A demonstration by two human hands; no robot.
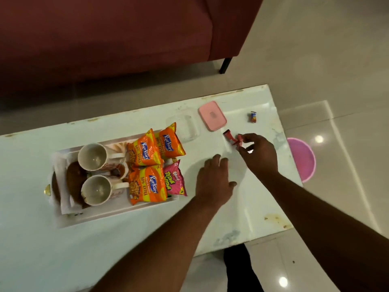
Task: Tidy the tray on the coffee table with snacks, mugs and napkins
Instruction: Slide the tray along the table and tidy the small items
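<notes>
tray (117, 216): white and rectangular; sits on the left half of the white bench (31, 239), its long side running along the bench
mugs: far mug (92, 157) and near mug (95, 190), both pale and upright in the tray's left part; mouths up, handles pointing right toward the packets
snacks: three orange packets (147, 184) and one pink packet (173, 180) crowd the tray's right end; the pink packet overhangs the right rim
napkins (63, 199): white paper along the tray's left edge, partly under a brown thing (75, 175) that I cannot identify; a small sauce bowl (120, 170) sits between the two mug handles
right hand (257, 152): arm comes in from the lower right across the bench's right end; wrist bent, fingers curled downward; grip clamped on a red wrapper (230, 139), pinched at its near end between thumb and fingertips; whether the wrapper's far end touches the bench I cannot tell
left hand (214, 178): forearm rises from the bottom centre; palm down, fingers spread and pointing away; grip apart, holding nothing; near the pink packet, right of the tray; blurred, so contact with the bench is unclear
nearby: clear container (185, 129) just behind the tray's right end; pink lid (212, 115) beside it; small wrapper (253, 117) alone near the far right corner
beyond: maroon sofa (105, 39) behind the bench; pink bucket (303, 159) on the tiled floor (347, 102) at the bench's right end
</notes>
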